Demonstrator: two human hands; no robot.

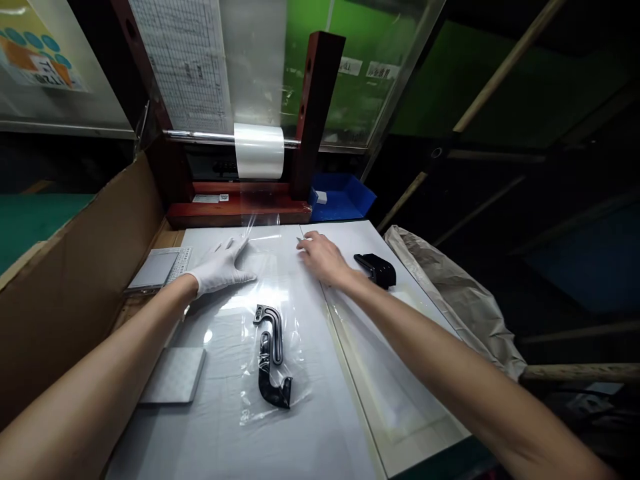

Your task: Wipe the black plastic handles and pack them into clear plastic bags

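My left hand (223, 268), in a white glove, lies with fingers spread on clear plastic film (265, 250). The film runs down from a roll (259, 152) on a metal rod onto the white tabletop. Across the film, my bare right hand (323, 257) is closed in a pinch; a small pale tip pokes out at its fingers, too small to name. Nearer to me, two curved black handle-like parts (273, 357) lie side by side in clear film. To the right, partly behind my forearm, rests a glossy black part (381, 270).
A reddish wooden frame (240, 212) carries the roll at the back, beside a blue bin (345, 197). On the left stand a cardboard wall (90, 253), a flat grey-white pad (155, 270) and a pale block (175, 377). Crumpled brown sheeting (455, 300) hangs at the right edge.
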